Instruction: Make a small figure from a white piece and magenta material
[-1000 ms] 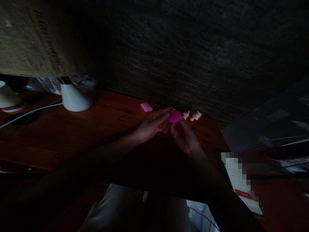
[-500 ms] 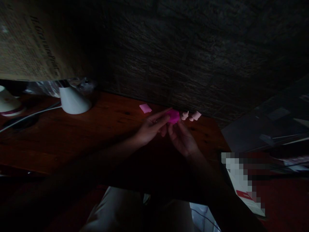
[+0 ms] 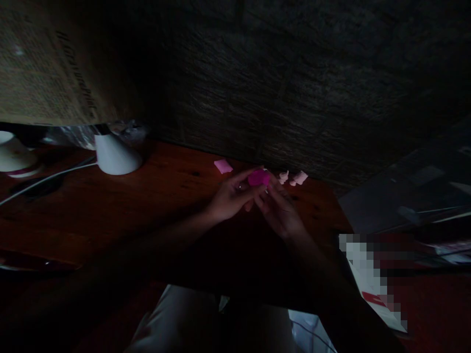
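Above the wooden table, a bright pink piece of what looks like soft modelling clay (image 3: 258,178) is between my hands. My left hand (image 3: 231,197) pinches it from the left, fingers behind and thumb in front. From the right, the fingertips of my right hand (image 3: 278,206) press on its edge. Thin white edges show beside the pink piece; I cannot make out what they belong to. A flat lighter pink square (image 3: 223,166) lies just beyond my left hand. Behind my right hand sit a small pale pink lump (image 3: 283,177) and a larger pale pink piece (image 3: 300,177).
On the wooden table (image 3: 165,171), a white cone-shaped lamp base (image 3: 116,156) with a cable stands at left, near a white cup (image 3: 14,154). A printed brown paper shade (image 3: 44,68) hangs above. A dark brick wall (image 3: 294,98) borders the back.
The pink piece has turned and shifted slightly left in my fingers, with white edges now showing beside it. My right fingers have moved further over it. The view has shifted slightly.
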The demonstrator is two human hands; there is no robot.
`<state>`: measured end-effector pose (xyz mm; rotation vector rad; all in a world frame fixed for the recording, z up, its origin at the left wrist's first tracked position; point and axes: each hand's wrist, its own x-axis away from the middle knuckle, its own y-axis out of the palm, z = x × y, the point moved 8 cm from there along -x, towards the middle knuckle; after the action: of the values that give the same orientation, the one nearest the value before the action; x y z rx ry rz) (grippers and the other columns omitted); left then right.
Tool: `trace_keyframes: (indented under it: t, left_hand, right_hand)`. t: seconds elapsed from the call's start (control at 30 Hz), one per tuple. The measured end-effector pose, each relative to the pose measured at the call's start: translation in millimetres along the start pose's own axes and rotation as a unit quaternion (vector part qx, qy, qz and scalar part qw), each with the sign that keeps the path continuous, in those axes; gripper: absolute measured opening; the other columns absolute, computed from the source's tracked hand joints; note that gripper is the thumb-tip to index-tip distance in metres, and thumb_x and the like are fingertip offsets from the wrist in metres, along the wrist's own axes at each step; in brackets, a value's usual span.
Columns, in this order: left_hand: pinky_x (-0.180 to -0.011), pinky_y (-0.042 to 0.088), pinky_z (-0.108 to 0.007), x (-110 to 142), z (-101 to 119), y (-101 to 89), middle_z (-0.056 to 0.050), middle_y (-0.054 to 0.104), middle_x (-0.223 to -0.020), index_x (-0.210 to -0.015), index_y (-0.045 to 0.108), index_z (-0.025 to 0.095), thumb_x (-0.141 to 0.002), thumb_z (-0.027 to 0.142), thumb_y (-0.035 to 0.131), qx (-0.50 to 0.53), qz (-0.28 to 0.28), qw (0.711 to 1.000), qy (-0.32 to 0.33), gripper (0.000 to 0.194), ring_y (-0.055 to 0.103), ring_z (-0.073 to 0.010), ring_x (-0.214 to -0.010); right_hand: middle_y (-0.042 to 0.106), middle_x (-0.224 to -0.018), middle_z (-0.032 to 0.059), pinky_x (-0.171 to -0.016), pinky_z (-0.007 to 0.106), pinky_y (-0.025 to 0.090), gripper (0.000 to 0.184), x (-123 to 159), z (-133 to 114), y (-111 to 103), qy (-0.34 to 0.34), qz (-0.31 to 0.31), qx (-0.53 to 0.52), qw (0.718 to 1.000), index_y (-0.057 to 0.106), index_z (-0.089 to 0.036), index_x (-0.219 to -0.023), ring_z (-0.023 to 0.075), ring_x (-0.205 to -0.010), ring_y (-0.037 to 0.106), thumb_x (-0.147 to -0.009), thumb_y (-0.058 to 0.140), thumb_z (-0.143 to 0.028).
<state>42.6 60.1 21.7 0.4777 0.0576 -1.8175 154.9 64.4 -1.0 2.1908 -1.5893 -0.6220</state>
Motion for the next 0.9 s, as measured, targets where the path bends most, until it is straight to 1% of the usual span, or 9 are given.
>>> trace_keyframes:
  t: [0.07,0.13,0.2,0.27,0.4,0.6,0.77,0.83,0.9]
  left_hand:
    - [-0.044,0.038,-0.019,0,1,-0.2,0.004,0.065,-0.069,-0.136,0.062,0.016,-0.082,0.044,0.080,-0.001,0.009,1.000,-0.004,0.063,0.048,-0.0052,-0.045]
    - [-0.043,0.037,-0.019,0,2,-0.5,0.005,0.062,-0.066,-0.127,0.066,0.014,-0.078,0.045,0.083,0.000,0.017,1.000,-0.009,0.060,0.047,-0.0050,-0.044]
    - [-0.043,0.035,-0.019,-1,2,-1.6,0.007,0.057,-0.059,-0.115,0.070,0.013,-0.075,0.046,0.085,-0.001,0.021,1.000,-0.008,0.054,0.045,-0.0051,-0.043]
    - [-0.043,0.036,-0.019,-1,2,-4.0,0.007,0.056,-0.057,-0.110,0.071,0.013,-0.076,0.049,0.084,-0.004,0.026,1.000,-0.004,0.051,0.044,-0.0054,-0.043]
    - [-0.046,0.038,-0.019,-2,4,-6.4,0.004,0.063,-0.066,-0.117,0.070,0.014,-0.077,0.045,0.084,-0.063,0.015,0.998,0.014,0.052,0.048,-0.0064,-0.048]
    - [-0.052,0.042,-0.019,1,10,-1.6,0.001,0.066,-0.075,-0.118,0.069,0.015,-0.079,0.038,0.082,-0.145,-0.025,0.988,0.054,0.047,0.051,-0.0081,-0.055]
    - [-0.060,0.049,-0.021,2,11,-5.8,-0.004,0.072,-0.095,-0.124,0.064,0.018,-0.071,0.034,0.089,-0.162,-0.001,0.984,0.071,0.060,0.060,-0.0111,-0.066]
    - [-0.062,0.050,-0.022,2,9,-7.2,-0.004,0.072,-0.094,-0.122,0.066,0.017,-0.073,0.032,0.088,-0.169,0.007,0.983,0.070,0.057,0.061,-0.0117,-0.069]
    - [-0.062,0.049,-0.021,2,8,-7.2,-0.002,0.070,-0.085,-0.119,0.068,0.016,-0.077,0.031,0.084,-0.180,0.005,0.981,0.071,0.047,0.059,-0.0113,-0.067]
  right_hand:
    - [0.076,-0.118,-0.0036,-0.097,0.034,0.059,0.026,0,-1,-3,-0.007,0.004,0.006,1.000,0.075,-0.035,-0.107,0.0161,-0.109,0.069,-0.082,0.082,-0.031]
    - [0.075,-0.117,-0.0044,-0.095,0.034,0.059,0.029,-1,-3,-4,-0.019,0.010,0.013,1.000,0.076,-0.036,-0.107,0.0159,-0.106,0.069,-0.080,0.084,-0.033]
    - [0.076,-0.115,-0.0050,-0.091,0.033,0.059,0.030,-1,-4,-5,-0.026,0.016,0.027,0.999,0.076,-0.037,-0.106,0.0157,-0.103,0.069,-0.078,0.086,-0.035]
    - [0.076,-0.114,-0.0046,-0.084,0.030,0.059,0.030,-1,-6,-5,-0.030,0.021,0.050,0.998,0.077,-0.037,-0.106,0.0158,-0.100,0.069,-0.077,0.087,-0.037]
    - [0.075,-0.115,-0.0023,-0.075,0.027,0.059,0.031,1,-13,-1,-0.039,0.012,0.094,0.995,0.077,-0.035,-0.107,0.0158,-0.096,0.069,-0.078,0.086,-0.042]
    - [0.076,-0.112,-0.0017,-0.085,0.029,0.058,0.035,3,-23,2,-0.045,0.008,0.117,0.992,0.076,-0.036,-0.108,0.0165,-0.102,0.069,-0.075,0.088,-0.036]
    - [0.075,-0.112,-0.0009,-0.086,0.032,0.058,0.037,3,-23,0,-0.049,0.019,0.115,0.992,0.074,-0.034,-0.110,0.0184,-0.105,0.069,-0.076,0.088,-0.038]
    - [0.076,-0.111,-0.0007,-0.085,0.031,0.058,0.036,4,-23,1,-0.043,0.023,0.118,0.992,0.075,-0.033,-0.109,0.0186,-0.105,0.069,-0.075,0.088,-0.037]
    - [0.076,-0.111,-0.0004,-0.082,0.030,0.059,0.034,4,-23,1,-0.033,0.026,0.128,0.991,0.076,-0.033,-0.108,0.0191,-0.106,0.069,-0.076,0.088,-0.036]
